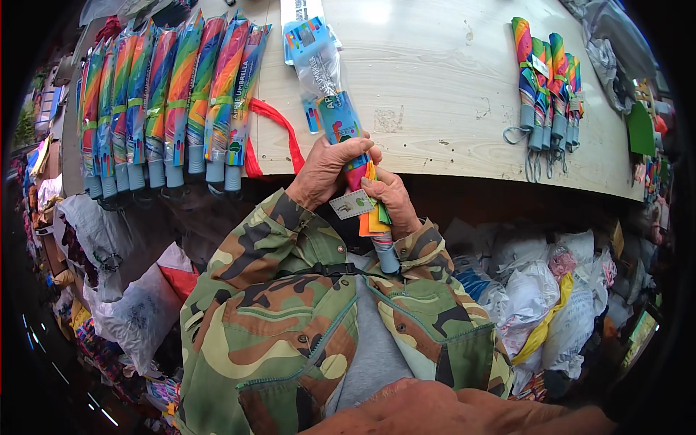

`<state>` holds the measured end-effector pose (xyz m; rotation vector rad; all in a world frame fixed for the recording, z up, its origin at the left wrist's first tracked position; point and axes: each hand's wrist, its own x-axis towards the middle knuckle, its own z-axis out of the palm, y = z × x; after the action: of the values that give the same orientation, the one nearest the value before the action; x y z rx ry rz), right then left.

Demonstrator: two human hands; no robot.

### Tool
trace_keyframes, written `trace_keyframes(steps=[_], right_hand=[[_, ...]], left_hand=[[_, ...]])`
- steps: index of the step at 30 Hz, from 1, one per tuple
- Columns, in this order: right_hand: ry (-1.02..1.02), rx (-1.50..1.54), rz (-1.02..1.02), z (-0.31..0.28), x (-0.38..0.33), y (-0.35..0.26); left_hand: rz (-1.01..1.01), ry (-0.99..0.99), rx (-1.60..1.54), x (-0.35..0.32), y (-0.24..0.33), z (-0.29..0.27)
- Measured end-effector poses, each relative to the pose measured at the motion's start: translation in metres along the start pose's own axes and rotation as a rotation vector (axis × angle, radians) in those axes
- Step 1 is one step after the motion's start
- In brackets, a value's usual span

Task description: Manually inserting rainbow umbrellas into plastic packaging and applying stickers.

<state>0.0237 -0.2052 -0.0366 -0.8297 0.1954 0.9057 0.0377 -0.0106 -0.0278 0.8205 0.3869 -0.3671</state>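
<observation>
A folded rainbow umbrella [375, 220] slants between my hands at the table's front edge, its grey-blue handle toward my chest. Its far end is in the mouth of a clear printed plastic sleeve [338, 119], which stretches away over the table. My left hand [321, 172] is closed around the sleeve's near end and the umbrella, thumb on top. My right hand [396, 201] grips the umbrella's cloth just nearer the handle. A small white tag [352, 205] hangs from the umbrella beside my left fingers. How deep the umbrella sits in the sleeve is partly hidden by my hands.
Several sleeved umbrellas [176, 109] lie in a row on the pale table [428, 80] at left. Several unsleeved ones [551, 94] are bunched at right. A red strap [279, 130] and more flat sleeves [301, 14] lie between. Stuffed bags [533, 297] crowd below the table.
</observation>
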Motion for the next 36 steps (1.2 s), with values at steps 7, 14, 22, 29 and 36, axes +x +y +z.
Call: trace_keyframes(steps=[7, 14, 22, 29, 36], right_hand=[[0.217, -0.583, -0.508, 0.022, -0.008, 0.013], [0.294, -1.256, -0.913, 0.032, -0.012, 0.011], [0.314, -1.126, -0.911, 0.031, -0.012, 0.009], [0.137, -1.402, -1.058, 0.023, -0.013, 0.001], [-0.004, -1.709, -1.043, 0.025, -0.03, -0.011]], left_hand=[[0.002, 0.157, 0.045, 0.004, 0.002, -0.007], [-0.021, 0.164, 0.029, 0.002, 0.001, -0.006], [-0.044, 0.155, -0.003, 0.0, 0.001, -0.008], [-0.039, 0.155, 0.016, 0.001, 0.0, -0.008], [-0.043, 0.2, -0.022, -0.003, 0.003, -0.005]])
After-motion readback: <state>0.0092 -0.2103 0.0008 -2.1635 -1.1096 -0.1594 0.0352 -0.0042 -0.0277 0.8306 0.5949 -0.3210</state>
